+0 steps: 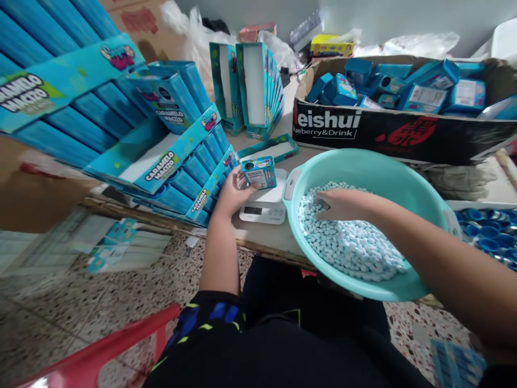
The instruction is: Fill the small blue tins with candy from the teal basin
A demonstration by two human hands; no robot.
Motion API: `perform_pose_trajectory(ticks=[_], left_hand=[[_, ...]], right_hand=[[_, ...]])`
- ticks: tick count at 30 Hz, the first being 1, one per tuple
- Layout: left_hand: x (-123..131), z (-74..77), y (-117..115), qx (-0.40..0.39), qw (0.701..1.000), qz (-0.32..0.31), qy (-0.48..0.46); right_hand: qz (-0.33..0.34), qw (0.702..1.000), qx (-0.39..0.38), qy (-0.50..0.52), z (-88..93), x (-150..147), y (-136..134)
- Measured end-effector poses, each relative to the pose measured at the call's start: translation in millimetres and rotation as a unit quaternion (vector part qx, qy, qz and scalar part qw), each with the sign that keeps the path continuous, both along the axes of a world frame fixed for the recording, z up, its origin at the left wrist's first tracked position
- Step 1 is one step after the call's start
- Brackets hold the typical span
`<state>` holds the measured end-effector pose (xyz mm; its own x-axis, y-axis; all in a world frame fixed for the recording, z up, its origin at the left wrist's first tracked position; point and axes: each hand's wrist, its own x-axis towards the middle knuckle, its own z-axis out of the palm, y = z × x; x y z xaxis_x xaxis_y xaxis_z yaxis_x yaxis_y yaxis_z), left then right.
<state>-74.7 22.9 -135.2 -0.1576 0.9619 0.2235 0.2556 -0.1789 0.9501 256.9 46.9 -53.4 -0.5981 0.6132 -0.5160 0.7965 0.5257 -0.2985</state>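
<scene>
My left hand (pixel 234 193) grips a small blue candy box (pixel 260 173) by its left end, thumb across the front. The box is at the white kitchen scale (pixel 262 214); whether it rests on the plate I cannot tell. To the right stands a turquoise basin (pixel 388 164) with many small pale blue candies (pixel 355 245) in it. My right hand (pixel 333 205) reaches into the basin, its fingers curled down among the candies at the left side. The fingertips are partly hidden, and what they hold does not show clearly.
Stacked blue display trays (pixel 173 167) full of boxes lean at the left. Several upright display cartons (pixel 254 86) stand behind the scale. A black cardboard box (pixel 404 132) of blue boxes sits behind the basin. Blue round caps (pixel 490 231) lie at the right, a red chair (pixel 109 345) below left.
</scene>
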Motion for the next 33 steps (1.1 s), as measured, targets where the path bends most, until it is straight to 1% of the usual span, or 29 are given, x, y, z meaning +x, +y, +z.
perform_pose_trajectory(ticks=[4, 8, 12, 16, 20, 26, 30, 33], left_hand=[[-3.1, 1.6, -3.0, 0.025, 0.999, 0.028, -0.003], [-2.3, 9.8, -9.0, 0.024, 1.000, 0.015, -0.008], [-0.1, 15.2, -13.7, 0.017, 0.999, 0.021, -0.020], [-0.8, 12.6, -13.1, 0.019, 0.999, 0.029, -0.038], [-2.7, 9.1, -10.4, 0.036, 0.998, 0.034, -0.025], [-2.9, 11.3, -11.3, 0.023, 0.999, 0.042, -0.023], [-0.7, 13.6, -13.5, 0.023, 0.999, 0.041, -0.002], [6.1, 16.1, -12.6, 0.075, 0.994, 0.058, 0.055]], right_hand=[[0.002, 1.000, 0.004, -0.002, -0.1, -0.5, -1.1], [0.009, 1.000, 0.004, 0.001, -2.6, 0.6, -2.2], [0.012, 1.000, 0.005, 0.010, -8.3, 2.8, -2.0], [0.012, 1.000, 0.003, 0.010, -9.4, 3.2, -1.9], [0.012, 1.000, -0.002, 0.006, -7.1, 2.4, -2.3], [0.013, 1.000, 0.001, -0.014, -6.7, 2.3, -1.5], [0.017, 1.000, -0.006, -0.019, -6.6, 2.1, -0.2], [0.019, 1.000, -0.010, -0.014, -9.6, 2.2, 0.3]])
